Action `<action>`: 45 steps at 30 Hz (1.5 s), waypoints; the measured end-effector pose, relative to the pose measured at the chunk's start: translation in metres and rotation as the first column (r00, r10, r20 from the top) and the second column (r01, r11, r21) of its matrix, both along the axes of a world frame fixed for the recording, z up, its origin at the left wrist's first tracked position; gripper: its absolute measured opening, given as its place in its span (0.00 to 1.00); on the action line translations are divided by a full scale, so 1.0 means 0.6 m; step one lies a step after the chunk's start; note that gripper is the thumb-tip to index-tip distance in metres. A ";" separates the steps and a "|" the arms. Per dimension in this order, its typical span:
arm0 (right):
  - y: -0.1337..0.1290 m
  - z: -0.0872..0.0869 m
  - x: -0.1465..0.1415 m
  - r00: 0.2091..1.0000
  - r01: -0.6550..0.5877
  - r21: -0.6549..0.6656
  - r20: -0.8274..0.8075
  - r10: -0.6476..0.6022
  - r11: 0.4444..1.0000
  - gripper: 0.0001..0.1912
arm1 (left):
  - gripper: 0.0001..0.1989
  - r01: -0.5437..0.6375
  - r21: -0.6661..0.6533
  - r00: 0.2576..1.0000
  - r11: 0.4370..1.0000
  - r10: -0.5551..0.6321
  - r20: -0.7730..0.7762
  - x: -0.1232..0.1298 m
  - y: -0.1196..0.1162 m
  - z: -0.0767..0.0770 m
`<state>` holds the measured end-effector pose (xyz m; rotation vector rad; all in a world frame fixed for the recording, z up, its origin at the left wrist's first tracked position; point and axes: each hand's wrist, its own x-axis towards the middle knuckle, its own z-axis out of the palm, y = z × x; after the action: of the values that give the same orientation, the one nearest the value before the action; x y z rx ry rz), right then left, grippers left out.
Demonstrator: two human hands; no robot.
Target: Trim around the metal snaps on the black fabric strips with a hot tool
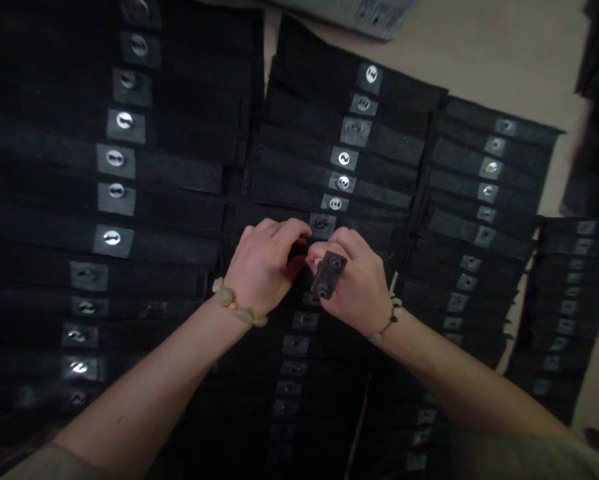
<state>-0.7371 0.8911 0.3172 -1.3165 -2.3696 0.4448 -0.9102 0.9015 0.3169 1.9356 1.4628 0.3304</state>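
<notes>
Over the middle row of black panels (384, 175), our right hand (355, 280) had its fingers wrapped round a dark two-ringed block (328, 277). Our left (266, 265) was curled close beside it, couldn't tell if holding anything. Label (377, 13) on the pale carton (336, 10) up top? Too blurry. Our hands blocked some panels.

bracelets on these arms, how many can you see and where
2: a beaded bracelet around the left hand's wrist, another bracelet around the right hand's wrist. Any under the sleeves would be hidden.
</notes>
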 end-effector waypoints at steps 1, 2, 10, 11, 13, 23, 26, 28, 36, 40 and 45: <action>0.000 -0.005 0.005 0.997 0.011 -0.033 -0.072 -0.013 0.999 0.04 | 0.13 -0.007 0.008 1.000 1.000 0.007 -0.007 0.002 0.002 0.000; 0.002 -0.011 0.013 0.985 0.031 -0.078 -0.169 -0.044 0.996 0.04 | 0.13 -0.015 0.020 1.000 1.000 0.016 -0.015 0.004 0.005 0.000; 0.055 -0.043 0.069 0.787 0.059 -0.118 -0.605 -0.118 0.991 0.11 | 0.08 0.033 0.290 0.996 0.957 -0.007 -0.090 0.022 0.062 -0.026; 0.062 -0.045 0.071 0.785 0.040 -0.118 -0.611 -0.104 0.992 0.12 | 0.08 0.037 0.289 0.996 0.957 -0.012 -0.088 0.022 0.065 -0.028; 0.072 -0.049 0.073 0.785 0.024 -0.116 -0.613 -0.090 0.993 0.12 | 0.08 0.043 0.282 0.996 0.959 -0.020 -0.083 0.021 0.068 -0.030; 0.084 -0.040 0.053 0.930 0.009 -0.059 -0.367 -0.030 0.998 0.04 | 0.10 0.034 0.220 0.998 0.975 -0.021 -0.063 0.015 0.069 -0.031; 0.084 -0.037 0.049 0.950 0.016 -0.074 -0.311 -0.038 0.997 0.03 | 0.10 0.030 0.211 0.998 0.977 -0.019 -0.057 0.012 0.069 -0.033; 0.082 -0.035 0.048 0.944 0.016 -0.071 -0.327 -0.038 0.997 0.03 | 0.09 0.032 0.208 0.999 0.978 -0.022 -0.050 0.012 0.071 -0.033; 0.074 0.005 0.013 0.997 -0.050 0.017 0.067 0.049 0.999 0.04 | 0.10 0.063 0.098 0.998 0.993 -0.060 -0.033 0.007 0.078 -0.017; 0.076 -0.001 0.021 0.997 -0.023 -0.021 -0.071 0.022 1.000 0.03 | 0.10 0.058 0.098 0.996 0.994 -0.051 -0.073 0.010 0.078 -0.008; 0.093 -0.037 0.070 0.798 0.188 -0.140 -0.556 -0.234 0.972 0.07 | 0.10 0.012 0.177 0.995 0.984 0.005 -0.096 0.037 0.090 -0.006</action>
<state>-0.6949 0.9470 0.2947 -1.2425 -1.7021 0.7494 -0.8880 0.9557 0.3131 2.1219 1.5362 0.3817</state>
